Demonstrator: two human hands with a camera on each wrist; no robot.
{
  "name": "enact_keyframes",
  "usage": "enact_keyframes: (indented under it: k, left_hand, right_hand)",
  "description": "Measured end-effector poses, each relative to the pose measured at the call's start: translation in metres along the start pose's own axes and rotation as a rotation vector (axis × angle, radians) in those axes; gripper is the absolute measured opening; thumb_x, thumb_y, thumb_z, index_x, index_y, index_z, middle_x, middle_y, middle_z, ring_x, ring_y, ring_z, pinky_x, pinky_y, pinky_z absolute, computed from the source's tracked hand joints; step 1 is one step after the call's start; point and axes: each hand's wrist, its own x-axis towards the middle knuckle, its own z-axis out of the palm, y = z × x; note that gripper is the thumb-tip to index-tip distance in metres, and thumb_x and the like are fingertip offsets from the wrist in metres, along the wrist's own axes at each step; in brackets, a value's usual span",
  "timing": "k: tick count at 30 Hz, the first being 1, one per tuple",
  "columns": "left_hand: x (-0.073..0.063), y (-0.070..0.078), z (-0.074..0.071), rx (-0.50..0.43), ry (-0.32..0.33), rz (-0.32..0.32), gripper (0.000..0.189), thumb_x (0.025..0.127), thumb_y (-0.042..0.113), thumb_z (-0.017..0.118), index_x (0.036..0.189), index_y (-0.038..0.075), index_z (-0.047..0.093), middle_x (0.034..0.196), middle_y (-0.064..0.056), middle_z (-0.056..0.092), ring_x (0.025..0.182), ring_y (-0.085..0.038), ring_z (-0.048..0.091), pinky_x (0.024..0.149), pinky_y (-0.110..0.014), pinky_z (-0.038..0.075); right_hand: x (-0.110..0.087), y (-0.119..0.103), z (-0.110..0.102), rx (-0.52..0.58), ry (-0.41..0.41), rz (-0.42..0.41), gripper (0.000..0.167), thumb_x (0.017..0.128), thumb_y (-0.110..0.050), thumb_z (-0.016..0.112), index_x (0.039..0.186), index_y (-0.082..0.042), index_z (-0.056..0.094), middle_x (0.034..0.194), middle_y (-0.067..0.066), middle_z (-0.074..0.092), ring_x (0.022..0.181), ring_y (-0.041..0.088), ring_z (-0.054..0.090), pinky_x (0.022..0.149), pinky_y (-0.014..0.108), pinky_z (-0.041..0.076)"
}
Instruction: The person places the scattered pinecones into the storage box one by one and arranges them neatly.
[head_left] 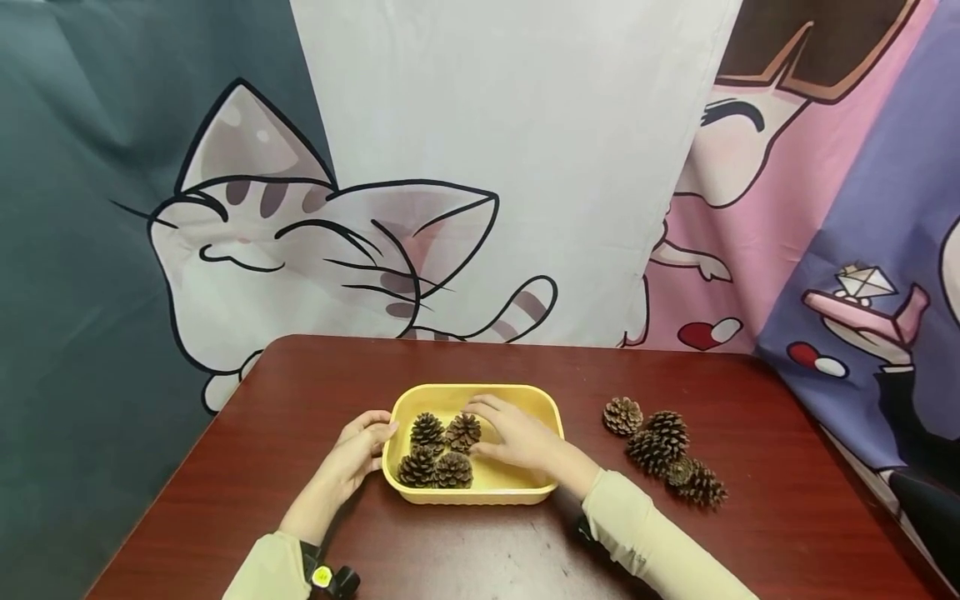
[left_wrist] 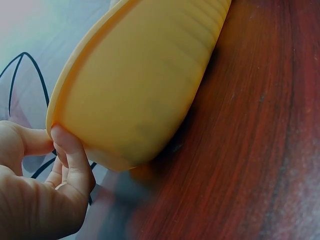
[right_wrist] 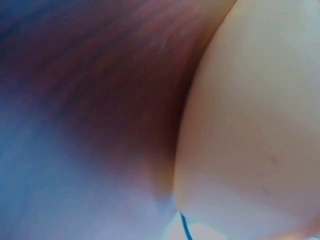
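A yellow plastic basin [head_left: 517,479] stands on the table with several brown pine cones [head_left: 453,471] in its left half. My left hand [left_wrist: 47,185] pinches the basin's rim at the left end between thumb and fingers, as the left wrist view shows closely. Inside the basin, my right hand [head_left: 513,433] reaches over the right wall, fingers spread loosely. Its fingertips are beside the upper right pine cone [head_left: 462,432]; whether they touch it I cannot tell. The right wrist view shows only the basin's pale wall [right_wrist: 250,125], blurred, and none of the fingers.
Right of the basin, several more pine cones [head_left: 663,437] lie in a loose diagonal cluster on the dark red wooden table [head_left: 225,508]. A cloth backdrop with cartoon drawings [head_left: 525,167] hangs behind the table's far edge.
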Motion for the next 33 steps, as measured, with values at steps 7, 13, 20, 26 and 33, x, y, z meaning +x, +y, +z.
enact_keyframes:
  k: [7,13,20,26,33]
  left_hand:
    - [0.001,0.0,0.0,-0.023,0.002,-0.009,0.022,0.091,0.009,0.055,0.109,0.004,0.044,0.088,-0.002,0.055,0.076,-0.013,0.058,0.065,-0.031,0.05]
    - [0.001,0.0,-0.001,-0.007,-0.017,-0.013,0.022,0.092,0.009,0.053,0.111,0.003,0.043,0.089,-0.003,0.054,0.077,-0.013,0.058,0.067,-0.032,0.05]
    - [0.001,-0.001,-0.001,-0.032,-0.012,-0.024,0.02,0.092,0.01,0.054,0.109,0.006,0.043,0.089,-0.001,0.054,0.08,-0.012,0.058,0.067,-0.03,0.05]
    - [0.0,-0.002,0.0,-0.038,-0.025,-0.029,0.02,0.093,0.01,0.054,0.109,0.007,0.043,0.089,0.0,0.054,0.081,-0.012,0.058,0.068,-0.031,0.05]
    - [0.0,-0.001,-0.001,-0.047,-0.029,-0.037,0.02,0.092,0.01,0.055,0.109,0.008,0.043,0.087,0.003,0.057,0.08,-0.01,0.06,0.068,-0.03,0.051]
  right_hand:
    - [-0.024,0.01,-0.016,-0.007,0.072,0.015,0.053,0.083,-0.029,0.07,0.128,-0.01,0.051,0.129,0.007,0.052,0.119,0.022,0.05,0.1,0.037,0.04]
    - [-0.048,0.024,-0.031,0.046,0.148,0.034,0.051,0.082,-0.028,0.071,0.125,-0.008,0.054,0.128,0.01,0.053,0.12,0.024,0.05,0.1,0.04,0.04]
    - [-0.076,0.036,-0.048,0.038,0.223,0.025,0.05,0.08,-0.025,0.075,0.123,-0.007,0.056,0.123,0.008,0.056,0.115,0.021,0.053,0.095,0.04,0.044]
    - [-0.103,0.043,-0.059,-0.002,0.215,0.063,0.052,0.079,-0.029,0.075,0.123,-0.007,0.057,0.122,0.005,0.057,0.115,0.02,0.053,0.093,0.041,0.045]
    - [-0.135,0.049,-0.08,-0.022,0.203,0.15,0.055,0.079,-0.034,0.075,0.126,-0.017,0.054,0.127,0.001,0.055,0.118,0.018,0.05,0.093,0.043,0.045]
